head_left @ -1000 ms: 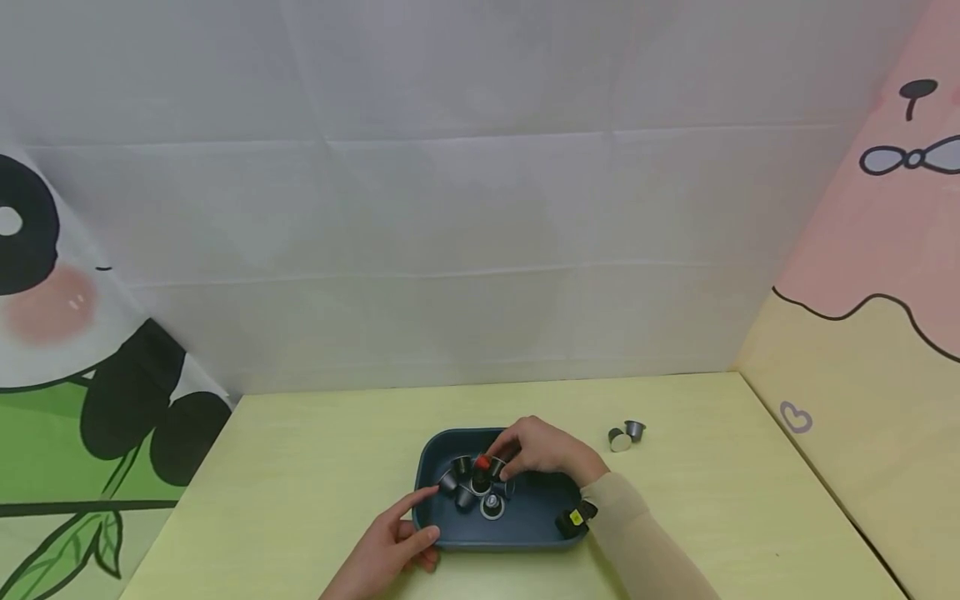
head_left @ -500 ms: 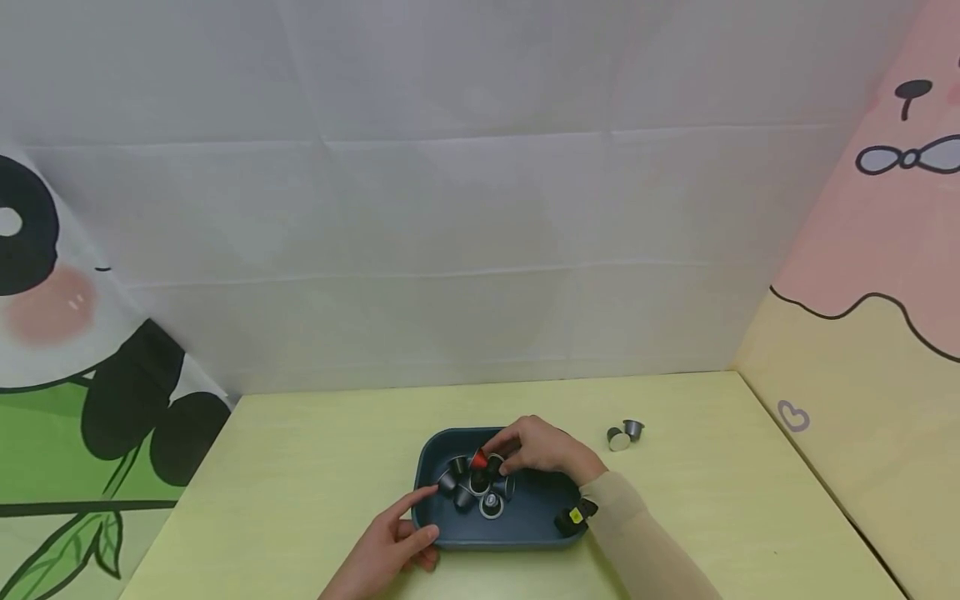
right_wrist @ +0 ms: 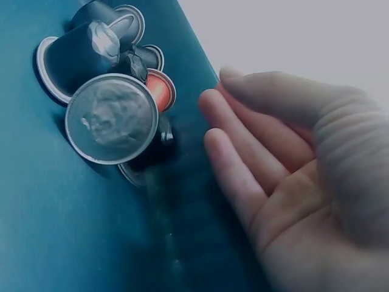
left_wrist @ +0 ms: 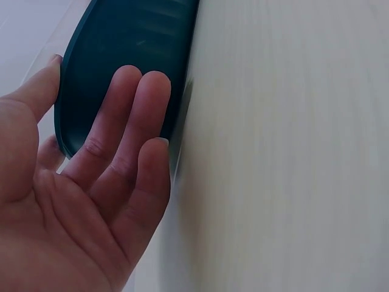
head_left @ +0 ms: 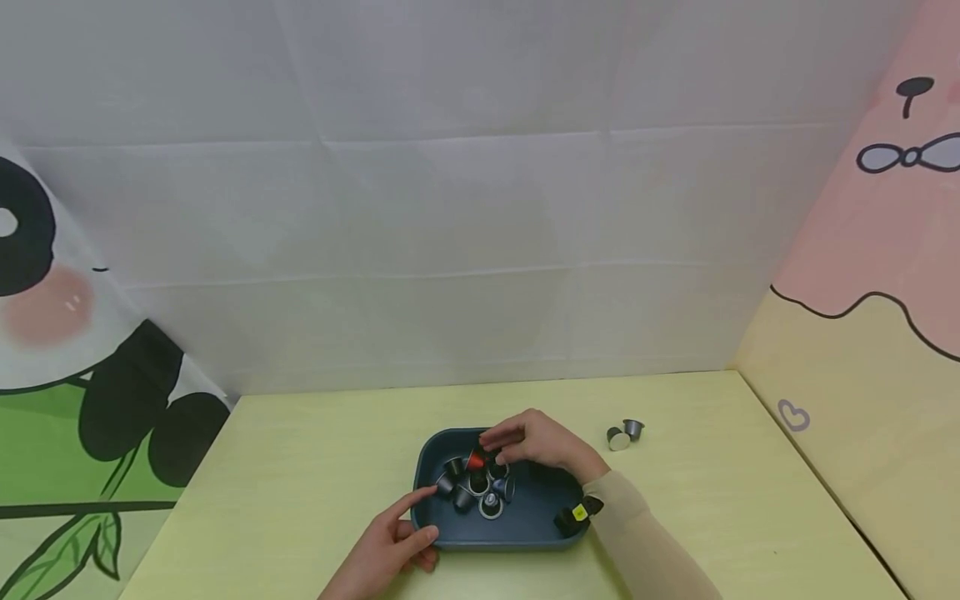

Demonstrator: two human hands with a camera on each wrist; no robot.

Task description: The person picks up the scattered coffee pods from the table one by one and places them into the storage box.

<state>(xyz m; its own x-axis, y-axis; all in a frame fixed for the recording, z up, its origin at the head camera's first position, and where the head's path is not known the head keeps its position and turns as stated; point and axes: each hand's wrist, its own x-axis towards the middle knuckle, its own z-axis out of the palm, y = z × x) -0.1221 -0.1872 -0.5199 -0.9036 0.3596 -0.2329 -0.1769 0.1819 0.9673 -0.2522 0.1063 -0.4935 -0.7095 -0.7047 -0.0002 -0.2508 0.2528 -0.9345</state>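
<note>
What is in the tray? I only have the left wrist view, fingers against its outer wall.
Observer: A cluster of capsules, mostly dark, with one red capsule at its far edge.
Operator: Where is the right hand?
Observer: The right hand hovers over that cluster, fingers relaxed and holding nothing in the right wrist view.
Operator: Anything outside the tray?
Observer: Two grey capsules lie on the table, to the right of the tray.
</note>
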